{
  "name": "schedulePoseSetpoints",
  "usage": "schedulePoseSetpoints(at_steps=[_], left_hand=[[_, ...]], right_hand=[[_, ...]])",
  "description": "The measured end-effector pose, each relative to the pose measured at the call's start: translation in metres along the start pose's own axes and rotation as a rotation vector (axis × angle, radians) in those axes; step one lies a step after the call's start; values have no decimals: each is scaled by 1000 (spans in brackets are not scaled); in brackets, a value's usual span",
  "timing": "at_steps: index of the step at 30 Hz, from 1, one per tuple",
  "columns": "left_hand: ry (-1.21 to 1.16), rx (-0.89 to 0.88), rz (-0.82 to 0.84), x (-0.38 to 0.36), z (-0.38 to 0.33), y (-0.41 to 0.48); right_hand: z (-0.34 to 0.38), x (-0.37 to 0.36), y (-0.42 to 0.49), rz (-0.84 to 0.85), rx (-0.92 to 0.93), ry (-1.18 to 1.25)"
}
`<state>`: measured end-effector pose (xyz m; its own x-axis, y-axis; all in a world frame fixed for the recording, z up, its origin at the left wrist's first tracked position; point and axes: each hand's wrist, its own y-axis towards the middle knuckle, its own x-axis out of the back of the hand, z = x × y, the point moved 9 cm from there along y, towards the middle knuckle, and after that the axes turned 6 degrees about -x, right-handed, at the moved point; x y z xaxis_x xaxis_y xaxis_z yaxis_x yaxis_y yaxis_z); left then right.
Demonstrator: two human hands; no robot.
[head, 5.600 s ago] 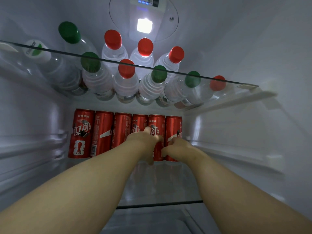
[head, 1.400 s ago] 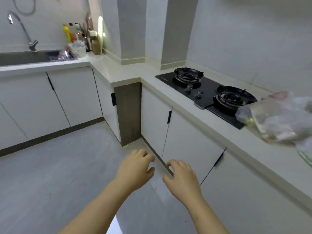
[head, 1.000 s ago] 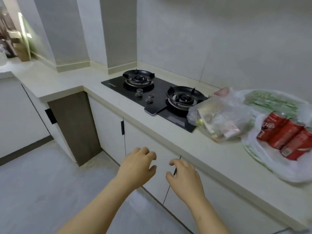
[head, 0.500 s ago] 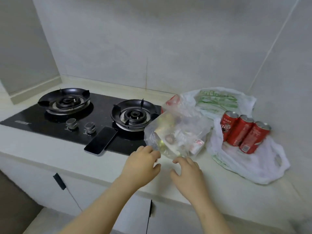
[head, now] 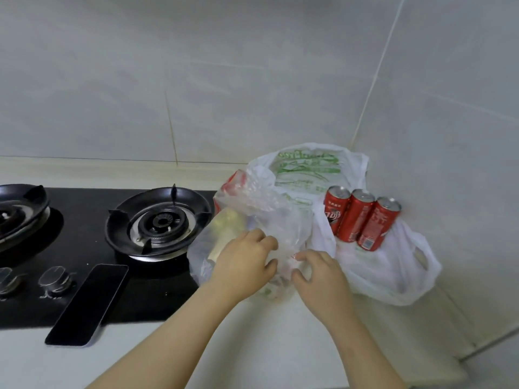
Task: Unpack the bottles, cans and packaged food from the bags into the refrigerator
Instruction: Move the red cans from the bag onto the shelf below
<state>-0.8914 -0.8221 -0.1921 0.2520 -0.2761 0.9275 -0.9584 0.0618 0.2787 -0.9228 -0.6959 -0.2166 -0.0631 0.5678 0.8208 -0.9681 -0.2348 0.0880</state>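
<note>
My left hand point(head: 243, 263) and right hand point(head: 320, 275) curl against the clear plastic bag point(head: 264, 204) of packaged food, just right of the gas burner point(head: 160, 223); whether they pinch it, I cannot tell. The red cans point(head: 362, 217) stand farther right. Next, I judge: part its mouth.

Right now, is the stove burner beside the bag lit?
Off, it seems: no flame shows around the burner, and nothing stands on it.
</note>
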Motion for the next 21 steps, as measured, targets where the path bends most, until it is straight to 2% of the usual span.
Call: schedulePoseSetpoints(at_steps=[9, 21], left_hand=[[-36, -59, -32, -17, -43, 80], [-52, 11, -96, -44, -62, 157]], right_hand=[[-51, 50, 63, -118, 8, 13], [-90, 89, 139, -250, 92, 53]])
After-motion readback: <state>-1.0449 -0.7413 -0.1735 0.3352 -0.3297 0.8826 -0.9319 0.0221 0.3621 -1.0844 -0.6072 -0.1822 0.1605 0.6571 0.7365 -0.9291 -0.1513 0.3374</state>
